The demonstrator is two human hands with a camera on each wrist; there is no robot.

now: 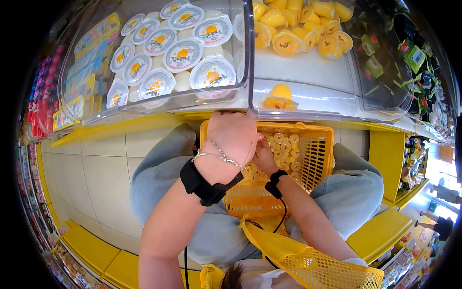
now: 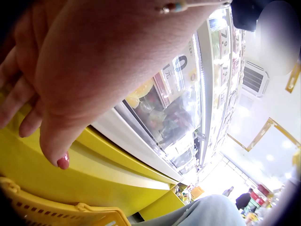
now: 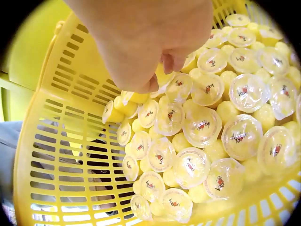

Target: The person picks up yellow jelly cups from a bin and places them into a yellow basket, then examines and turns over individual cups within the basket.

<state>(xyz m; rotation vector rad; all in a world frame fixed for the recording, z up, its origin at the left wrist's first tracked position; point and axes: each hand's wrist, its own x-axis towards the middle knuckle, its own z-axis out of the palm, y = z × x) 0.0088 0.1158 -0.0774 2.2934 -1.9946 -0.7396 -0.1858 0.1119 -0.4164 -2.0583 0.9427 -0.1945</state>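
A yellow plastic basket stands between the person's knees and holds many small yellow jelly cups with clear printed lids. My right hand reaches down inside it. In the right wrist view, the curled fingers pinch a jelly cup at the pile's edge, mostly hidden by the hand. My left hand is over the basket's far left rim, close to the shelf front. In the left wrist view its fingers hang loose with the thumb apart, and nothing shows in them.
Ahead is a clear-walled display bin of white lidded cups. To its right, larger yellow cups lie heaped, with a single yellow cup near the front wall. A yellow mesh bag hangs near the lap. Yellow shelf bases flank the person.
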